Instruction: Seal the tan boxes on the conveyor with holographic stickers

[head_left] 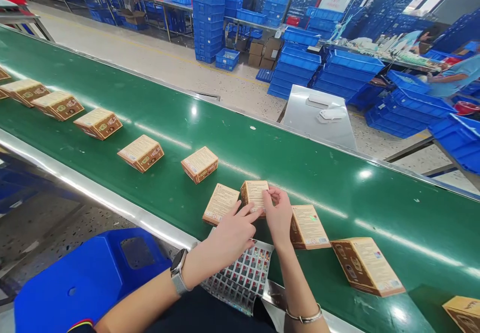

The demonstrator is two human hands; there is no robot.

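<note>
A brown and cream box [255,193] lies on the green conveyor belt [168,108] under both my hands. My left hand [230,233], with a watch at the wrist, reaches over a sticker sheet [243,273], its fingers spread and their tips on the box. My right hand [278,213] has thumb and index finger pinched together at the box's right edge; whatever is between them is too small to make out. Another box [221,203] sits just left, near my left fingers. To the right, a box [309,225] with a small shiny sticker stands beside my right wrist.
More boxes [141,153] line the belt to the left, and others [367,265] are at the right. A blue plastic stool [75,273] is at lower left. Beyond the belt are a metal table [318,118], stacked blue crates [210,18] and people at work.
</note>
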